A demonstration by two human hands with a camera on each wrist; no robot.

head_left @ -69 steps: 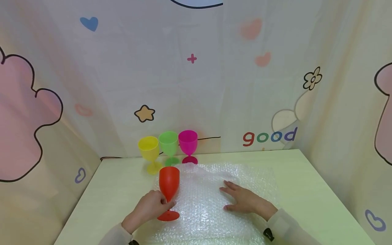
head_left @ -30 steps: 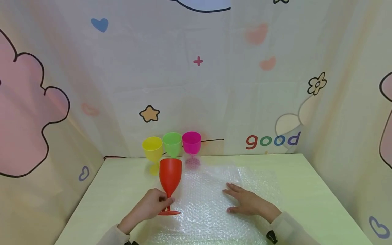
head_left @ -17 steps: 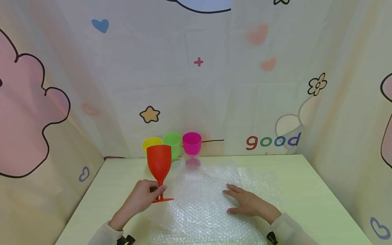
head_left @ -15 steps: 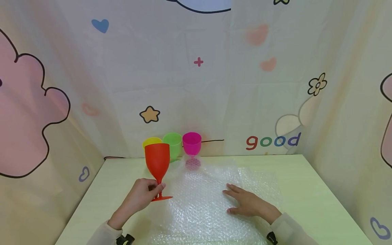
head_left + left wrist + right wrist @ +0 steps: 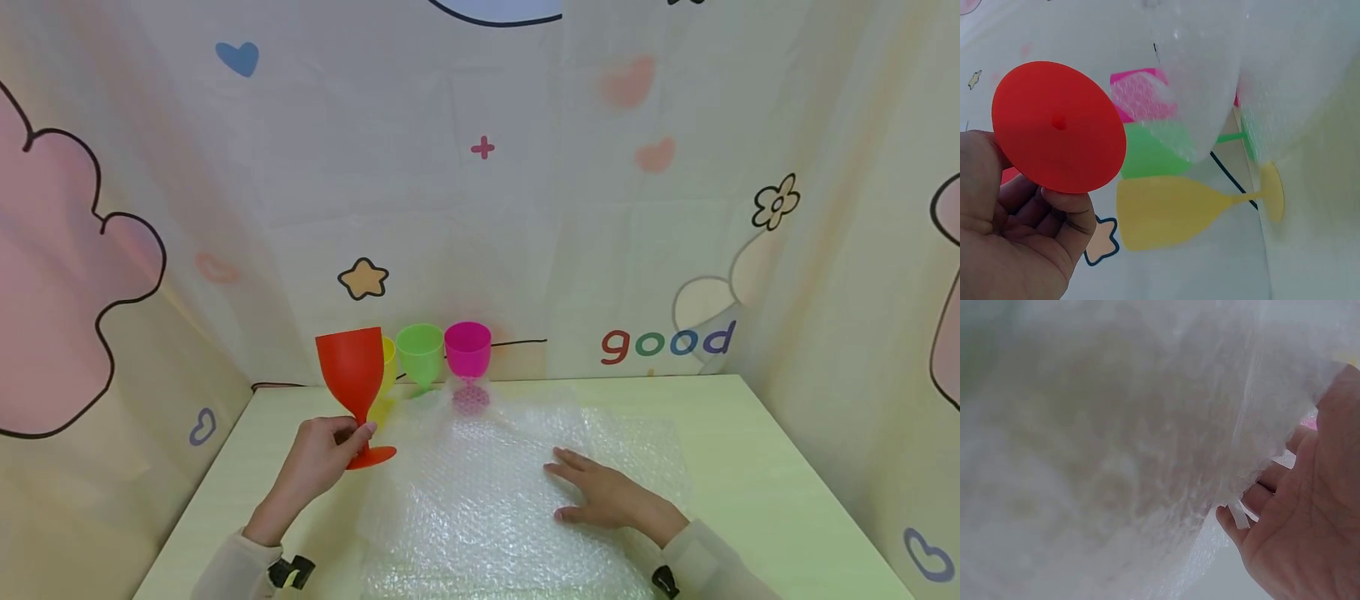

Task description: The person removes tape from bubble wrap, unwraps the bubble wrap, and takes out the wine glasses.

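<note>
My left hand (image 5: 318, 457) grips a red plastic goblet (image 5: 351, 367) by its stem, holding it up over the left part of the table, tilted slightly left. The left wrist view faces the underside of its round red base (image 5: 1060, 128). My right hand (image 5: 603, 490) rests on the bubble wrap (image 5: 480, 508) with fingers spread. Behind the red goblet stands a yellow goblet (image 5: 387, 367), partly hidden by it. To its right are a green goblet (image 5: 420, 350) and a magenta goblet (image 5: 468, 350), whose foot is covered by the wrap's far edge.
The pale table (image 5: 780, 500) carries the bubble wrap across its middle. A patterned curtain (image 5: 555, 250) hangs behind the table and down both sides, close behind the three standing goblets.
My left hand has lifted the red goblet off the bubble wrap and moved it left and toward the back, in front of the yellow goblet. The right hand stays on the wrap.
</note>
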